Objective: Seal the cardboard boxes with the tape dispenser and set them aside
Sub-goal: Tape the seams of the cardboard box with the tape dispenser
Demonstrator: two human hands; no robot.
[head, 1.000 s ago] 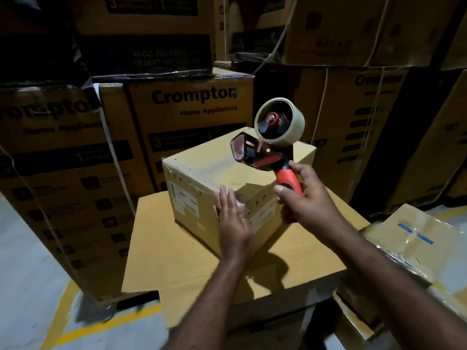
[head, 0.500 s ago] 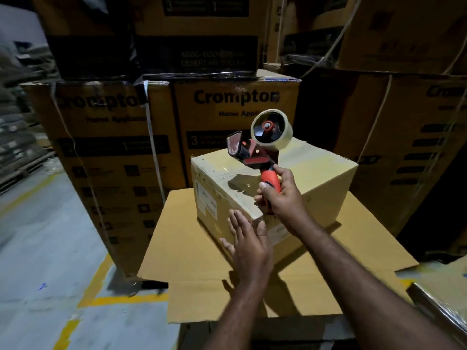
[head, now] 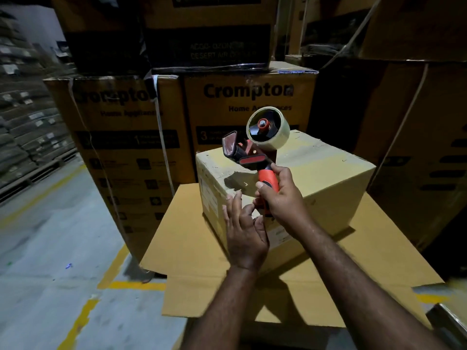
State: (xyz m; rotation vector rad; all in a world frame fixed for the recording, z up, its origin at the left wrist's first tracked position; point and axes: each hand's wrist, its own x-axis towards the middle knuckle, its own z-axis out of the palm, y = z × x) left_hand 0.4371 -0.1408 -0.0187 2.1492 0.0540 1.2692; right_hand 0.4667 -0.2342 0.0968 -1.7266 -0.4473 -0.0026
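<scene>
A small closed cardboard box (head: 323, 173) sits on the spread flaps of a bigger carton (head: 197, 248). My right hand (head: 283, 195) grips the orange handle of a tape dispenser (head: 255, 145) and holds it upright over the box's near top edge, the pale tape roll uppermost. My left hand (head: 243, 233) lies against the box's near corner just below the dispenser handle, fingers straight and spread, thumb close to my right hand's fingers. The box face under my left hand is hidden.
Tall printed cartons (head: 250, 102) are stacked right behind the box and to the right (head: 417, 147). Grey concrete floor with yellow lines (head: 50, 248) opens to the left. Stacked sacks on pallets (head: 22, 109) stand at far left. A wrapped package corner (head: 449, 322) shows bottom right.
My view has swung left. My left hand slid off the box's near face and came up beside the dispenser handle. The dispenser stays upright over the box in my right hand.
</scene>
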